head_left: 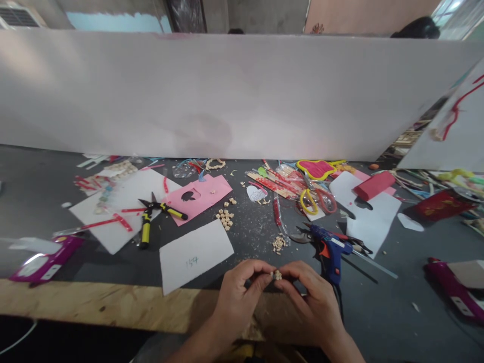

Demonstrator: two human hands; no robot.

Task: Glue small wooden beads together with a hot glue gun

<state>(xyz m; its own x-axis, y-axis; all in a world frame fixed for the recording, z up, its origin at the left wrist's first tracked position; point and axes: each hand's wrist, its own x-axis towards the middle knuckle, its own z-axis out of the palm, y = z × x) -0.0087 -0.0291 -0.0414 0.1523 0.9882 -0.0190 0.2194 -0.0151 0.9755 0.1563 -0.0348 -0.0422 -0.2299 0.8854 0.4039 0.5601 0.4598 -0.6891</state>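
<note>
Near the table's front edge my left hand (245, 287) and my right hand (310, 292) meet, each in a pinch. Between their fingertips is a small cluster of pale wooden beads (278, 275). The left fingertips press a small piece against its left side, and the right fingers grip its right side. Just beyond the hands lies a little heap of loose pale wooden pieces (279, 244). A group of similar bead clusters (225, 219) sits farther left. To the right of my right hand rests a blue hot glue gun (333, 252).
A white card (196, 255), pink cut paper (200, 196) and yellow-handled pliers (145, 227) lie left. Scissors (308, 200), a red paper prism (374, 185) and a red can (444, 204) are right. A purple tape dispenser (47, 263) stands far left. A white panel (227, 96) rises behind.
</note>
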